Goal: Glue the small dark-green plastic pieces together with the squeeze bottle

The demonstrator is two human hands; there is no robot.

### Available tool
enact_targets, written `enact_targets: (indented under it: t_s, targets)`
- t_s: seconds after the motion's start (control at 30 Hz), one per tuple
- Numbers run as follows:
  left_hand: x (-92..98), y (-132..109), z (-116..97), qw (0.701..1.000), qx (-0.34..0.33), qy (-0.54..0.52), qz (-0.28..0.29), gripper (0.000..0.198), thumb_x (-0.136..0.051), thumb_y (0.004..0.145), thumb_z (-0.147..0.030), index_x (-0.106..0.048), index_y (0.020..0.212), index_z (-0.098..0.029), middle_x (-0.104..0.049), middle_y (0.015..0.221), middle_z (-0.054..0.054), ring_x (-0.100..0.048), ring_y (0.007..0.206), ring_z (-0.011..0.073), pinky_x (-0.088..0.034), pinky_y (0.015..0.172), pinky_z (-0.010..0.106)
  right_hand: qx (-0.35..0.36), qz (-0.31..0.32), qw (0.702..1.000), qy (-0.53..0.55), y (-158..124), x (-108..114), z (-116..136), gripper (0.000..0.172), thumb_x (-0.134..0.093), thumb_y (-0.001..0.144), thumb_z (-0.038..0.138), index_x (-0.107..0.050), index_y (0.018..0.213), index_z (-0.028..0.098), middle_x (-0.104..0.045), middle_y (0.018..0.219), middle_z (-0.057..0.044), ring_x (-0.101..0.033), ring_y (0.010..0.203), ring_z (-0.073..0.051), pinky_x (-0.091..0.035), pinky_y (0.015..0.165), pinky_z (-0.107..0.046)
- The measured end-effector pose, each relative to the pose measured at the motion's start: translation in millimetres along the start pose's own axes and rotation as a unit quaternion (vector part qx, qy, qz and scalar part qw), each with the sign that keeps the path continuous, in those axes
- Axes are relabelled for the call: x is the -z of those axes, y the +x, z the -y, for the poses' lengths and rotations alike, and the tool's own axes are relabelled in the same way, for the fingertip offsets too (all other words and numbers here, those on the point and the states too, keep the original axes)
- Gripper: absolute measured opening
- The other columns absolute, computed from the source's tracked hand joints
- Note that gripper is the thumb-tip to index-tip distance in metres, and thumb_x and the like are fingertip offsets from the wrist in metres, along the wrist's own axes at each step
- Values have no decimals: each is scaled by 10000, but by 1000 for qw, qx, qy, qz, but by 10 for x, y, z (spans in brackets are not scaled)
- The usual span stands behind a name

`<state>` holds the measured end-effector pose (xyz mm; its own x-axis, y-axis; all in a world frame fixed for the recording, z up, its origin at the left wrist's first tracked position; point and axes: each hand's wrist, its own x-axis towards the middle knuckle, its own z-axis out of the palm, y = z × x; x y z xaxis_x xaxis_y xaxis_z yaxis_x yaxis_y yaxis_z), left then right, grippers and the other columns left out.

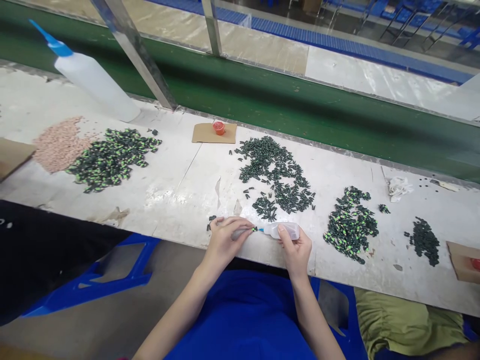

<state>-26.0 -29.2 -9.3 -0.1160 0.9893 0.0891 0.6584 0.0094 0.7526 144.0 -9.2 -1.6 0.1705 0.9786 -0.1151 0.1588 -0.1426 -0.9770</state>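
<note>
My left hand [227,237] pinches a small dark piece with a green spot [255,229] between its fingertips, near the table's front edge. A small translucent bottle with a blue tip [273,230] lies sideways in my right hand [296,247], its nozzle pointing left at the piece, touching or nearly so. Just beyond my hands spreads a pile of small dark green pieces [262,160]. A few dark pieces [210,223] lie beside my left hand, partly hidden by it.
Black-and-green piles [112,157] [350,225] lie left and right. Pink pieces [60,145], a large white bottle [97,85], a red cup [218,128] on cardboard [200,133], tissue [399,188] and dark pieces [424,241] are on the table [168,175]. People sit on both sides.
</note>
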Motion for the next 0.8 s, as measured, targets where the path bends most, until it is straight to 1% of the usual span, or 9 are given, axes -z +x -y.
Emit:
enact_targets:
  t_s: [0.23,0.47,0.53,0.6,0.7,0.73,0.8]
  targets:
    - [2,-11,-14,1000,-2,2,-2,86,-679,783,-193,-686,809,-275,-754,886,-39,-671,943,213,-276,921,409,-5,-5,1000,8,-2,0,9,246,-655,726,396,-640,663,158,-583,553,20,-489,508,-121,-409,503,-244]
    - [5,-7,-20,1000,2,5,0,86,-669,784,-196,-688,803,-278,-756,881,-32,-671,928,220,-286,906,421,-8,-15,999,32,-9,-1,-11,253,-671,714,399,-636,655,156,-579,546,21,-493,503,-123,-412,502,-251]
    - [3,-6,-18,1000,1,4,0,77,-669,783,-203,-686,801,-276,-755,883,-29,-671,928,221,-296,902,421,-1,-29,998,48,-12,23,-53,260,-673,717,405,-618,649,160,-567,535,25,-491,489,-123,-410,488,-252]
    - [10,-7,-17,1000,3,2,4,73,-667,781,-205,-682,805,-273,-753,887,-26,-670,934,226,-306,901,422,13,-57,995,81,-12,74,-101,262,-654,737,416,-610,688,163,-578,557,18,-507,493,-130,-419,484,-259]
    - [44,-2,-20,1000,2,1,22,74,-654,793,-223,-684,833,-277,-749,912,-20,-663,951,235,-324,897,424,48,-95,988,111,7,208,-145,260,-639,759,408,-614,834,160,-653,717,-31,-599,607,-170,-485,565,-301]
    - [59,3,-24,999,-3,1,32,70,-648,801,-245,-687,848,-281,-748,927,-15,-660,952,237,-334,887,421,58,-104,987,111,21,264,-147,274,-662,744,393,-604,879,162,-668,773,-45,-627,662,-185,-505,613,-321]
    - [86,24,-43,999,-16,6,46,82,-630,822,-301,-691,873,-283,-745,948,-2,-654,939,237,-358,856,407,73,-121,984,110,61,379,-137,336,-737,675,352,-565,905,176,-682,827,-56,-662,754,-208,-524,704,-355]
